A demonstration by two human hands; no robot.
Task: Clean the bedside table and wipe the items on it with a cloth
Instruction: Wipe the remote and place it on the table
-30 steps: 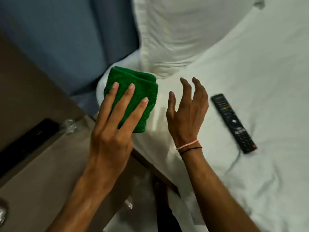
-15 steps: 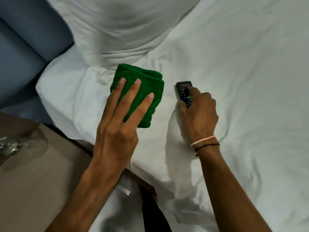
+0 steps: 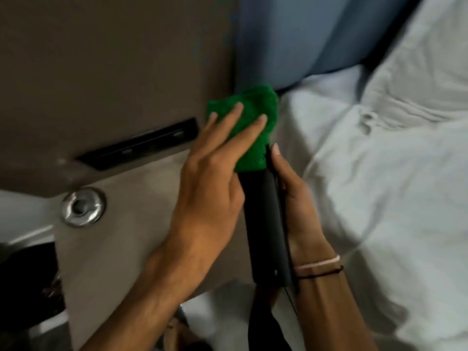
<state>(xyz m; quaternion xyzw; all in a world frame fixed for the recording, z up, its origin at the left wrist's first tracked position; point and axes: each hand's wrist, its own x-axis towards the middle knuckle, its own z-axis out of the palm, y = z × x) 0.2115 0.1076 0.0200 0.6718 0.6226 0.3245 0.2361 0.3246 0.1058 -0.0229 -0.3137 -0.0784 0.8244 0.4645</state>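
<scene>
My right hand (image 3: 296, 206) grips a black remote control (image 3: 266, 224) from its right side and holds it lengthwise above the gap between the bedside table (image 3: 131, 224) and the bed, back side up. My left hand (image 3: 215, 178) presses a folded green cloth (image 3: 250, 127) onto the remote's far end, fingers spread flat over the cloth. The remote's buttons are hidden.
A shiny round metal object (image 3: 82, 207) lies on the table at the left. A black socket strip (image 3: 141, 145) is set in the brown wall panel behind. The white bed sheet (image 3: 379, 198) and a pillow (image 3: 430, 72) fill the right. Something dark sits at the lower left edge.
My right hand has picked the remote up off the bed and brought it beside the table. My left hand has lifted the cloth off the sheet and set it on the remote.
</scene>
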